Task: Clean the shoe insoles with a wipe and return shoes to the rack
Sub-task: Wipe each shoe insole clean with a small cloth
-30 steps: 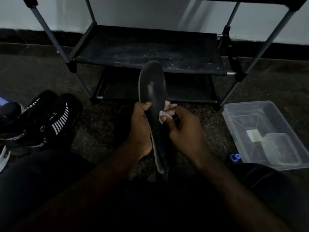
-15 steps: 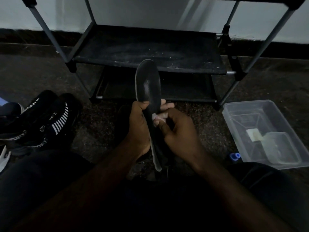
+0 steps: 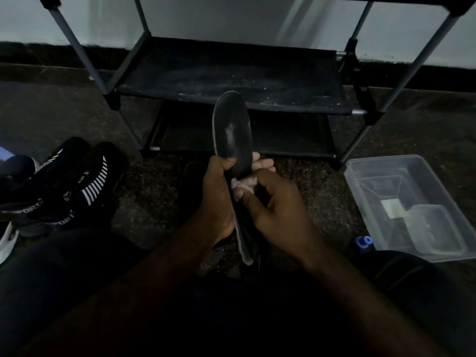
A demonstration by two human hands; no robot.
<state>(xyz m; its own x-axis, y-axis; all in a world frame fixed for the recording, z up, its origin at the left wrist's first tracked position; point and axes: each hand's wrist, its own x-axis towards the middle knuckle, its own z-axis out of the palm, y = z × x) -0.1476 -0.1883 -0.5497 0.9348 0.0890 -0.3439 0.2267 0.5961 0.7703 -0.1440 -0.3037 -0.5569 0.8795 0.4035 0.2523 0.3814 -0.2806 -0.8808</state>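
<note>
A black insole (image 3: 233, 130) stands upright in front of me, toe end up. My left hand (image 3: 217, 197) grips it round the middle, thumb on its face. My right hand (image 3: 275, 206) pinches a small white wipe (image 3: 243, 184) and presses it against the insole's face just below my left thumb. Behind them stands the dark shoe rack (image 3: 231, 81) with bare, dusty shelves. A pair of black sport shoes with white stripes (image 3: 64, 191) lies on the floor at the left. A dark shoe (image 3: 192, 184) sits partly hidden behind my left hand.
A clear plastic box (image 3: 360, 171) holding a smaller container and a pale pad sits on the floor at the right. A small blue cap (image 3: 363, 240) lies beside it. My dark-clothed legs fill the bottom. A white shoe edge (image 3: 6, 243) shows at far left.
The insole shifted slightly left and up. My right hand slid the wipe a little along the insole's face near my left thumb.
</note>
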